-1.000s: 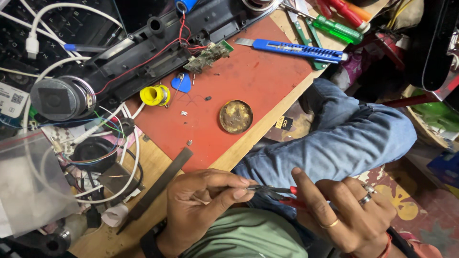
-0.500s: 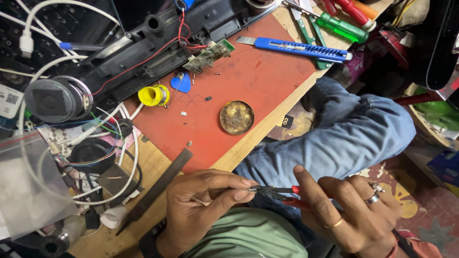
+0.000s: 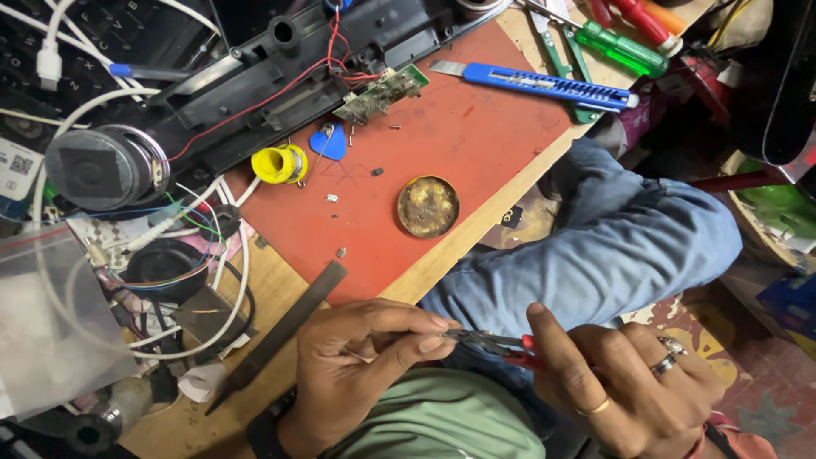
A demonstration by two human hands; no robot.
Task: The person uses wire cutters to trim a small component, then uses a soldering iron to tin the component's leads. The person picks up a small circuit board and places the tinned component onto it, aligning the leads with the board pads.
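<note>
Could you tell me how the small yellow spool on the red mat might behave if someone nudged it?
The yellow spool looks round and lies on its side, so it would probably roll across the red mat. It seems small and likely light. Its loose wire end might trail or snag on nearby parts.

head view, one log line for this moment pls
left hand: pinches thin wire | right hand: grips red-handled pliers | pliers tip at left fingertips | bench: round tin, blue knife, circuit board
</note>
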